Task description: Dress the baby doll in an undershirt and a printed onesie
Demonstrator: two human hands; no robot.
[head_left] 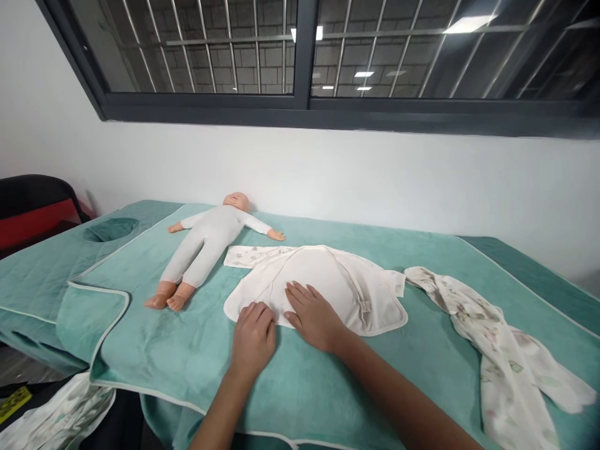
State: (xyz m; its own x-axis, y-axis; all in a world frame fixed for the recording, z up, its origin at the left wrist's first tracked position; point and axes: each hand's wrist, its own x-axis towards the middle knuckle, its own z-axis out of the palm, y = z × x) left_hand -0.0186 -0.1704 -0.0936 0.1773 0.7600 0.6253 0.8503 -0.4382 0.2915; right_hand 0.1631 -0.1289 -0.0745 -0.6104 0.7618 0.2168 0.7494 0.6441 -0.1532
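A white baby garment [337,281] lies spread on the teal towel [187,350] in front of me. My left hand [253,337] rests on its near edge with the fingers curled down on the cloth. My right hand [314,315] lies flat on the garment beside it, fingers stretched out toward the left. A baby doll [206,240] in a white bodysuit lies on its back to the left, feet toward me, apart from both hands.
A second, patterned garment [497,350] lies crumpled at the right. The towel covers a teal massage bed [37,275] with a face hole at the left. A white wall and barred window stand behind. Patterned cloth [56,419] hangs at the lower left.
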